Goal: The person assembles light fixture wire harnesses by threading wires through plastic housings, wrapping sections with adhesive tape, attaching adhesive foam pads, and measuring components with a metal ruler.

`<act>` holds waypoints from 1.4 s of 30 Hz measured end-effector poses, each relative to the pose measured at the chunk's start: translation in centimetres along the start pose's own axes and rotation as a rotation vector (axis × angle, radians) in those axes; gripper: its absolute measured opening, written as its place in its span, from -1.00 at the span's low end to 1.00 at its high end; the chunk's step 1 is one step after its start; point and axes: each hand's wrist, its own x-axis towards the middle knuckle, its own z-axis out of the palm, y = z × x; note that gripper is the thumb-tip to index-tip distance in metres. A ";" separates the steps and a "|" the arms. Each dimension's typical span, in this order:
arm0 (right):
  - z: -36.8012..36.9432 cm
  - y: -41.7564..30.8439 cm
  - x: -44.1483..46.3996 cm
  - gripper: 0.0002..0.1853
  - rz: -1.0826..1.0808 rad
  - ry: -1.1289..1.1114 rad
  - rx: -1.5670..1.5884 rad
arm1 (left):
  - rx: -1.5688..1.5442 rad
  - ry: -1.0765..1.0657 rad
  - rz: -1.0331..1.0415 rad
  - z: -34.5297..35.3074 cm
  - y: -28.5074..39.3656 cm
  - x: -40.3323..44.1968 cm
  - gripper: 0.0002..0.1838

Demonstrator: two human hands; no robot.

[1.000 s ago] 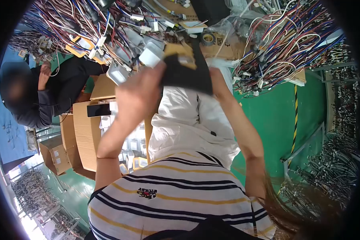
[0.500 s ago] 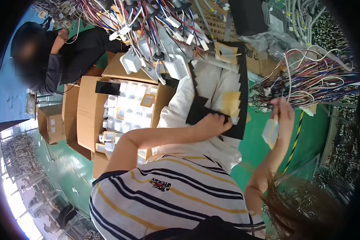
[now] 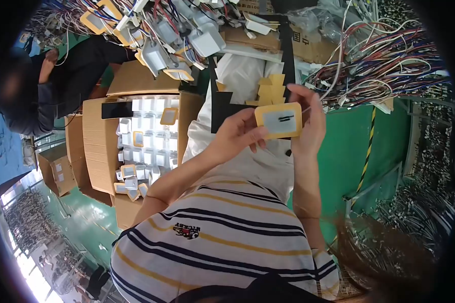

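My left hand is closed on the lower left edge of a small plastic housing, thumb on its face. The housing has a yellow-orange rim and a pale grey panel with two dark marks. My right hand is at the housing's right side, fingers bent around a thin white cable leading up toward the wire bundle; the exact grip is partly hidden. Below the hands, a black sheet with a stepped edge lies across my lap, with yellow pieces on it.
An open cardboard box full of white housings stands at left. Wire bundles with housings hang at the top, and more wires lie at right. Another person sits at upper left. A yellow-black floor stripe runs at right.
My right hand has come inward from the right, bringing the housing in front of my lap. The left hand has left the black sheet and taken hold of the housing. The view has shifted slightly.
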 end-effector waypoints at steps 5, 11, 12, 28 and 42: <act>0.8 1.4 -0.5 -0.46 0.178 -0.193 0.066 | 0.100 0.300 0.279 0.9 -0.9 0.8 -0.59; 1.5 2.6 -0.2 -0.48 0.195 -0.171 0.261 | 1.380 0.566 0.874 0.5 -0.6 1.3 -0.36; 1.5 3.0 -0.3 -0.48 0.150 -0.169 0.207 | 1.219 0.579 0.905 0.3 -0.9 1.4 -0.42; 3.5 7.3 -3.9 -0.62 -0.034 -0.084 0.071 | 1.084 0.300 0.611 -1.2 -1.3 0.3 -0.76; -9.0 1.0 -5.1 -0.52 -0.572 -0.059 -0.925 | 0.535 0.042 0.041 -0.9 3.2 0.6 -0.79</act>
